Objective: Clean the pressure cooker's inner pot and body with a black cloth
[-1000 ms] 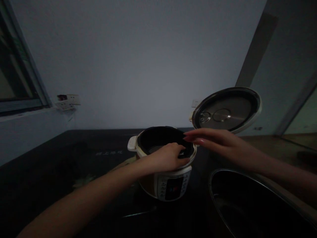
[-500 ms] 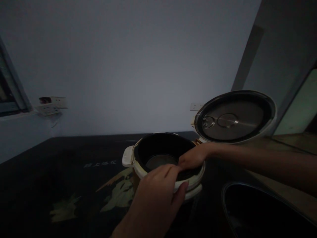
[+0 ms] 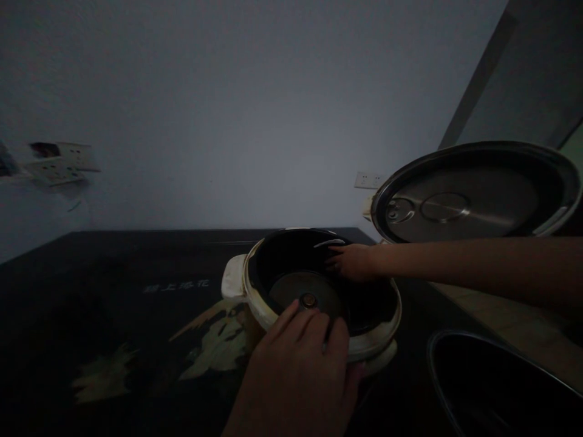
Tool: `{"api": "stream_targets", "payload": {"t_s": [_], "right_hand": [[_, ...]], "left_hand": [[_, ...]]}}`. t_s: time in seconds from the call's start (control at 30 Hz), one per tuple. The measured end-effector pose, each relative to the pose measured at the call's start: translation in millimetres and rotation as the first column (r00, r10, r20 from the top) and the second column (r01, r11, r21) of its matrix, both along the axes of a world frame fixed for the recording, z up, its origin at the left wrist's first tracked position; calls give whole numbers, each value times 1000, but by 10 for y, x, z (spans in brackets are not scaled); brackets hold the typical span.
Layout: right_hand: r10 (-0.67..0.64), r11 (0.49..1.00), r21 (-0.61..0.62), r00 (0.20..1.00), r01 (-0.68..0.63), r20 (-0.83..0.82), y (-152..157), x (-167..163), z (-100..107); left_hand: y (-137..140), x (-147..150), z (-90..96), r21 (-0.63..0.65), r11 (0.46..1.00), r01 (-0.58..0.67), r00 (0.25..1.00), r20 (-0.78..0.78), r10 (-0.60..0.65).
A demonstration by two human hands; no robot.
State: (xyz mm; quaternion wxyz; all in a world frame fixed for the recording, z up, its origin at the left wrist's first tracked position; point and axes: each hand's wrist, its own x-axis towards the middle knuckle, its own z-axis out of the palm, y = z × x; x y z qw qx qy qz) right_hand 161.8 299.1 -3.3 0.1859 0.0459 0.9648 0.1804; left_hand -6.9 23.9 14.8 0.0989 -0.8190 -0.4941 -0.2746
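An electric pressure cooker (image 3: 264, 312) with a white rim and side handle stands on the dark table, its inside black. At its bottom lies a grey heating plate with a round centre button (image 3: 309, 300). My left hand (image 3: 303, 358) grips the near rim, fingers over the edge and thumb outside. My right hand (image 3: 353, 261) reaches inside at the far right wall, fingers stretched out and apart; dark shadow partly hides the fingertips. A pale streak shows on the wall beside them. The cooker's round metal-lined lid (image 3: 496, 209) stands raised at the right.
A dark inner pot (image 3: 439, 370) with a shiny rim sits at the lower right. The dark tabletop (image 3: 113, 315) bears a leaf pattern and pale lettering. Wall sockets (image 3: 368, 180) are behind the cooker, with more sockets (image 3: 59, 164) at the left.
My right hand has moved from the near right of the cooker's inside to its far right wall, its fingers now spread. My left hand stays on the near rim. The view has shifted slightly.
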Motion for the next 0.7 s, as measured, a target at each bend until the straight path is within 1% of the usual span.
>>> {"api": "stream_targets", "payload": {"t_s": [0.07,0.17,0.23,0.33,0.43,0.5,0.6,0.7], "right_hand": [[140,989,33,989,-141,39,139,-84,33],[304,948,81,951,-307,49,287,-292,96],[384,916,98,922,-388,57,332,-461,121],[456,881,105,887,-461,72,332,-699,125],[477,870,96,875,-484,86,307,-824,124],[465,877,85,880,-473,92,304,-804,144],[408,908,57,908,-414,95,313,-635,207],[327,945,-10,940,-328,96,301,-399,276]], "left_hand": [[6,2,3,20,1000,2,1000,5,-2],[4,0,14,46,999,-5,1000,13,4],[2,-7,21,52,999,-9,1000,13,8],[3,-19,39,40,999,-8,1000,-4,8],[2,-18,74,11,1000,-8,1000,-29,8],[-3,-8,100,-6,1000,-13,999,-32,13],[-14,10,133,-29,999,-22,999,-30,21],[-18,21,160,-59,998,-36,999,-31,34]]}}
